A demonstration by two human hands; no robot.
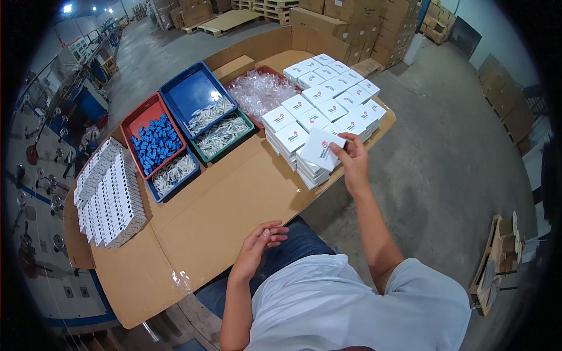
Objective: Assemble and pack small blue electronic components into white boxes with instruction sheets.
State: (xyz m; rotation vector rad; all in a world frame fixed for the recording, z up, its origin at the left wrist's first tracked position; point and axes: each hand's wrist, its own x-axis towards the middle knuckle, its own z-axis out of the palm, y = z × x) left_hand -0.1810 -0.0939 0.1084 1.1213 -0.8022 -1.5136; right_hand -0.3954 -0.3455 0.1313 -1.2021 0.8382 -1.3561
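My right hand (353, 159) grips a flat white box (319, 147) with a small red and black print, thumb on its top face. The box is tilted at the near corner of the stacked white boxes (293, 136); whether it still touches the stack I cannot tell. My left hand (260, 243) hangs at the table's near edge with nothing in it, its fingers loosely bent and apart. Bare cardboard of the table top (234, 199) lies between that hand and the stacks.
A red tray (130, 124) of blue plastic pieces, blue trays (181, 88) and a green tray (219, 153) of small white parts stand left of centre. Clear plastic bags (263, 90) fill another tray. Rows of small white boxes (114, 199) stand far left.
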